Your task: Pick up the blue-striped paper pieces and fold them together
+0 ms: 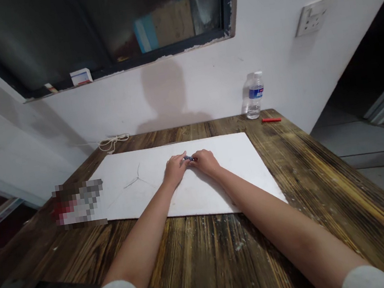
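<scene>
Both of my hands meet over a white board [219, 183] that lies on the wooden table. Between their fingertips is a small dark bluish object [189, 158], mostly covered, with a bit of red near its right end. My left hand [175, 169] pinches its left side, and my right hand [206, 161] has its fingers closed on the right side. What exactly the object is, I cannot make out. Thin dark wires or strands [138, 177] rest on the board to the left of my hands.
A water bottle [254, 96] stands at the table's back right, beside a red stick-like item [271, 120]. A coiled white cord [114, 140] lies at the back left. A blurred-out item [80, 204] covers the board's left end. A wall is behind the table [207, 243].
</scene>
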A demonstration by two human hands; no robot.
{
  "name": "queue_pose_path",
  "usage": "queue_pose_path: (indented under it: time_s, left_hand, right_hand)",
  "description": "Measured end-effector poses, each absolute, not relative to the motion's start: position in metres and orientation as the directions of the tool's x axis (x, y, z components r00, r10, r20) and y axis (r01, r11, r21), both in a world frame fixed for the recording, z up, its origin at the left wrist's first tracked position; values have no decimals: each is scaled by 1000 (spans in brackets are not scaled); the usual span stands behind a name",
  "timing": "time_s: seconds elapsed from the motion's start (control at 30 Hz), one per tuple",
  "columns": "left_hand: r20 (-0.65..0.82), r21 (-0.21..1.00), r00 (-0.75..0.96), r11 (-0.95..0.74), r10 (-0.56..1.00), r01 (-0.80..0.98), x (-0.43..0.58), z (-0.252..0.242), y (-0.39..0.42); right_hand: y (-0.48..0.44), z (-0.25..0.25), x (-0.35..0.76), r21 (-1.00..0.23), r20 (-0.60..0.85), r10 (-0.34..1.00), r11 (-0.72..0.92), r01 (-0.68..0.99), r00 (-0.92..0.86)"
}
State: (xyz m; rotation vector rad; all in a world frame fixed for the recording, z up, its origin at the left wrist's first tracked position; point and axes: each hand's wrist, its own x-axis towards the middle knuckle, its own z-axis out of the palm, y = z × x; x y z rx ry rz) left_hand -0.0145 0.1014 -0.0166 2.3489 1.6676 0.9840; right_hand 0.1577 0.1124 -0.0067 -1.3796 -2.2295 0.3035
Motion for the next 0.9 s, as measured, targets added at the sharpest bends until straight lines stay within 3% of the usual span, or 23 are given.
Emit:
queue_pose_path:
  time_s: [0.3,0.47,0.63,0.77,0.9]
  left_hand:
    - [452,295,313,-471,835,831,-2,1,83]
    - [447,303,310,-468,839,830,0,1,82]
    - [495,447,210,-454,843,771,-3,-2,87]
    - [485,656,74,-418,872,628,-6,-2,89]
    - [407,791,7,-356,914,498,-8,-2,91]
  right_hand:
    - [113,-9,157,-451,295,896,437,778,-332]
    - [114,-11,157,-473,293,900,431,768,-324]
    - [118,-15,157,-589,307,910,412,695,-279]
    - [123,-17,156,-803,319,927,375,463,-199]
    - [127,-20,153,-922,317,936,342,181,-151]
